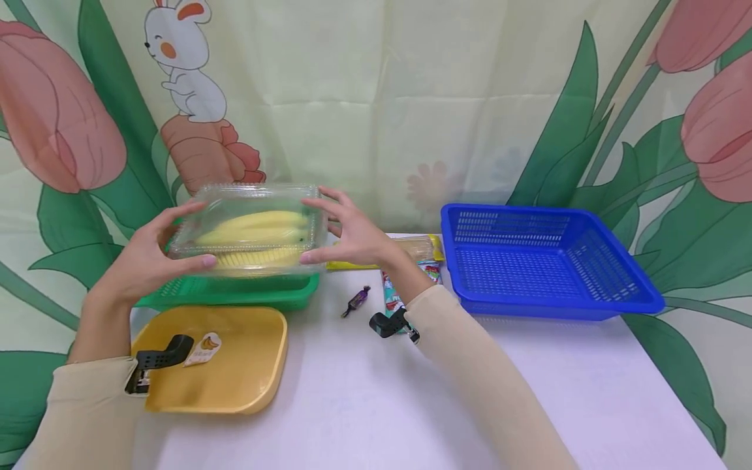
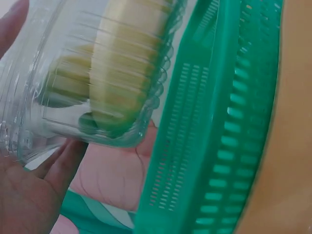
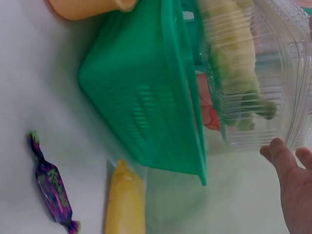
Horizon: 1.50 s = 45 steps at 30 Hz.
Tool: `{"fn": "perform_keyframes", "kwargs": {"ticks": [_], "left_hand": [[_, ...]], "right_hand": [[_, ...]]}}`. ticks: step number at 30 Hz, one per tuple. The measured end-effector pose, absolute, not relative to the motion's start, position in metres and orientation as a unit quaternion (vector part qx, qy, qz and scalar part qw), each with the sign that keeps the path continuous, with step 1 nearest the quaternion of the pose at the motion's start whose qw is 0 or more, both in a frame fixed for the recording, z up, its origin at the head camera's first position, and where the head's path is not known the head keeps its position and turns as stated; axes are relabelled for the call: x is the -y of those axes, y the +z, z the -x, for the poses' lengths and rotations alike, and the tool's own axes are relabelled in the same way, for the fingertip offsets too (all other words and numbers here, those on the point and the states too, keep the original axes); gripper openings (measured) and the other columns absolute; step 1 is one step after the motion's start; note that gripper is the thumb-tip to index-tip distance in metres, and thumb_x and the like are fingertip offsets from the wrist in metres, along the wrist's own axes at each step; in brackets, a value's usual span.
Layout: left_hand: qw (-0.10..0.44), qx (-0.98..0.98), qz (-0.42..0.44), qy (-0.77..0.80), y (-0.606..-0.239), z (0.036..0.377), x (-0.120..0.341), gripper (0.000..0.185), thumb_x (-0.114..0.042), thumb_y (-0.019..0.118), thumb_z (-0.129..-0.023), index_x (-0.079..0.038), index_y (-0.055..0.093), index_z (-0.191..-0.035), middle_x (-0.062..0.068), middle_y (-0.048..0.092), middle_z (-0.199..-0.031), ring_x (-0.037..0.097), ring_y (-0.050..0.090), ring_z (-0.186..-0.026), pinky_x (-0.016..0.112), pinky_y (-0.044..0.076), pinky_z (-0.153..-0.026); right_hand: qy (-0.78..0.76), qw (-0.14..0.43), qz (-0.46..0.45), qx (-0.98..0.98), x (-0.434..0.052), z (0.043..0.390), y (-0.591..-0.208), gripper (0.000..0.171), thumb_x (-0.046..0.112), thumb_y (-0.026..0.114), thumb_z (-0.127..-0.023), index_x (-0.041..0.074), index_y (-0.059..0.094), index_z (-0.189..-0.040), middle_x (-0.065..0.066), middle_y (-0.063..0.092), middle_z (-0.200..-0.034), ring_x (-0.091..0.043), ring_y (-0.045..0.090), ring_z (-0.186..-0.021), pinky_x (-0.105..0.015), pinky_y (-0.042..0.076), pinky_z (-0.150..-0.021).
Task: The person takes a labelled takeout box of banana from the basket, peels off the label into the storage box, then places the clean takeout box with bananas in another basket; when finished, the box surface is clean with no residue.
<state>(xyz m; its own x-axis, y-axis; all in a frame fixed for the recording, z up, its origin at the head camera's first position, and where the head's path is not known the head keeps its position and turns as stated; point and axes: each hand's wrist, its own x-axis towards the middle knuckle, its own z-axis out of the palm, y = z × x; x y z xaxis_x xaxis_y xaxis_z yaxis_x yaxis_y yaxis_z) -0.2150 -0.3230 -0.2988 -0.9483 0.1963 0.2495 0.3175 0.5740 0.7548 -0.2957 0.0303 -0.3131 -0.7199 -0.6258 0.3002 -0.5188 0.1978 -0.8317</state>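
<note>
A clear plastic clamshell box (image 1: 247,197) hangs tilted above the green basket, with yellow bananas (image 1: 258,228) showing through its wall. My left hand (image 1: 138,261) grips the box's left end, the thumb on the near side. At the opposite end my right hand (image 1: 358,235) holds it, thumb low and fingers along the upper side. The green basket (image 1: 247,295) is right under the box, which hides much of its inside. In the left wrist view the ribbed box (image 2: 63,114) is seen close up, above and beside the basket's slotted wall (image 2: 183,141).
A yellow tray (image 1: 247,372) with a banana-picture sticker (image 1: 203,348) stands in front of the green basket. A purple-wrapped candy (image 1: 356,301), a blue-and-red packet (image 1: 392,294) and a yellow-edged package (image 1: 435,248) lie in the middle. The blue basket (image 1: 564,307) stands on the right.
</note>
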Motion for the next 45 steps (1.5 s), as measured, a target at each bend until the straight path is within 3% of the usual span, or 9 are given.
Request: {"fn": "perform_keyframes", "kwargs": {"ticks": [6,11,14,16,18,21,26,36,45], "left_hand": [[0.058,0.886,0.129,-0.441,-0.31,0.219,0.334,0.088,-0.005,0.076,-0.091,-0.032,0.031,-0.162,0.001,0.03,-0.163,0.01,0.042,-0.125,0.01,0.045,-0.082],[0.05,0.887,0.124,-0.441,-0.315,0.225,0.337,0.087,-0.009,0.077,-0.091,-0.032,0.032,-0.162,-0.002,0.029,-0.166,0.019,0.031,-0.145,0.009,0.041,-0.087],[0.042,0.89,0.118,-0.439,-0.316,0.228,0.34,0.085,-0.011,0.077,-0.092,-0.032,0.032,-0.162,-0.006,0.026,-0.168,0.026,0.021,-0.154,0.023,0.037,-0.108],[0.035,0.893,0.113,-0.435,-0.316,0.23,0.342,0.083,-0.014,0.077,-0.092,-0.031,0.034,-0.161,-0.008,0.024,-0.169,0.031,0.019,-0.155,0.041,0.033,-0.118],[0.031,0.895,0.107,-0.433,-0.316,0.232,0.344,0.079,-0.017,0.078,-0.092,-0.029,0.038,-0.159,-0.009,0.024,-0.169,0.036,0.019,-0.155,0.061,0.026,-0.12],[0.03,0.9,0.094,-0.425,-0.317,0.232,0.348,0.074,-0.022,0.08,-0.091,-0.024,0.045,-0.156,-0.008,0.025,-0.17,0.044,0.023,-0.153,0.068,0.028,-0.115],[0.018,0.905,0.082,-0.417,-0.322,0.231,0.354,0.069,-0.024,0.082,-0.09,-0.016,0.05,-0.151,0.004,0.025,-0.17,0.049,0.026,-0.15,0.067,0.028,-0.115],[0.012,0.915,0.084,-0.394,-0.336,0.235,0.357,0.066,-0.023,0.079,-0.092,-0.012,0.051,-0.15,0.011,0.026,-0.169,0.052,0.035,-0.145,0.05,0.045,-0.11],[0.009,0.904,0.092,-0.417,-0.349,0.234,0.365,0.063,-0.022,0.078,-0.093,-0.008,0.051,-0.149,0.019,0.025,-0.168,0.057,0.031,-0.144,0.068,0.035,-0.109]], "right_hand": [[-0.517,0.073,0.368,-0.77,-0.02,0.3,-0.323,0.094,0.032,0.09,-0.08,0.031,0.039,-0.159,0.009,0.009,-0.169,-0.03,0.038,-0.146,-0.031,0.038,-0.118],[-0.518,0.067,0.366,-0.77,-0.018,0.304,-0.326,0.095,0.028,0.089,-0.08,0.028,0.038,-0.16,0.004,0.008,-0.171,-0.033,0.037,-0.146,-0.038,0.039,-0.118],[-0.51,0.067,0.37,-0.773,-0.015,0.306,-0.327,0.096,0.03,0.089,-0.081,0.027,0.037,-0.161,-0.002,0.007,-0.172,-0.035,0.037,-0.147,-0.04,0.039,-0.118],[-0.503,0.068,0.369,-0.779,-0.013,0.307,-0.328,0.096,0.031,0.089,-0.081,0.026,0.036,-0.161,-0.004,0.006,-0.172,-0.036,0.036,-0.148,-0.042,0.038,-0.119],[-0.49,0.067,0.367,-0.788,-0.012,0.309,-0.33,0.097,0.032,0.088,-0.081,0.026,0.035,-0.162,-0.004,0.007,-0.172,-0.036,0.035,-0.149,-0.043,0.036,-0.12],[-0.458,0.072,0.365,-0.807,-0.009,0.312,-0.333,0.098,0.037,0.087,-0.082,0.026,0.033,-0.162,-0.003,0.007,-0.173,-0.031,0.026,-0.155,-0.047,0.031,-0.123],[-0.402,0.09,0.366,-0.834,-0.005,0.315,-0.34,0.098,0.045,0.084,-0.083,0.026,0.03,-0.163,-0.006,0.007,-0.173,-0.026,0.012,-0.159,-0.053,0.024,-0.124],[-0.387,0.101,0.365,-0.841,-0.002,0.316,-0.351,0.093,0.046,0.08,-0.087,0.023,0.03,-0.163,-0.007,0.007,-0.173,-0.023,0.009,-0.16,-0.05,0.021,-0.126],[-0.375,0.09,0.366,-0.847,0.005,0.312,-0.356,0.089,0.044,0.078,-0.089,0.018,0.034,-0.162,-0.009,0.014,-0.172,-0.028,0.014,-0.159,-0.051,0.023,-0.125]]}}
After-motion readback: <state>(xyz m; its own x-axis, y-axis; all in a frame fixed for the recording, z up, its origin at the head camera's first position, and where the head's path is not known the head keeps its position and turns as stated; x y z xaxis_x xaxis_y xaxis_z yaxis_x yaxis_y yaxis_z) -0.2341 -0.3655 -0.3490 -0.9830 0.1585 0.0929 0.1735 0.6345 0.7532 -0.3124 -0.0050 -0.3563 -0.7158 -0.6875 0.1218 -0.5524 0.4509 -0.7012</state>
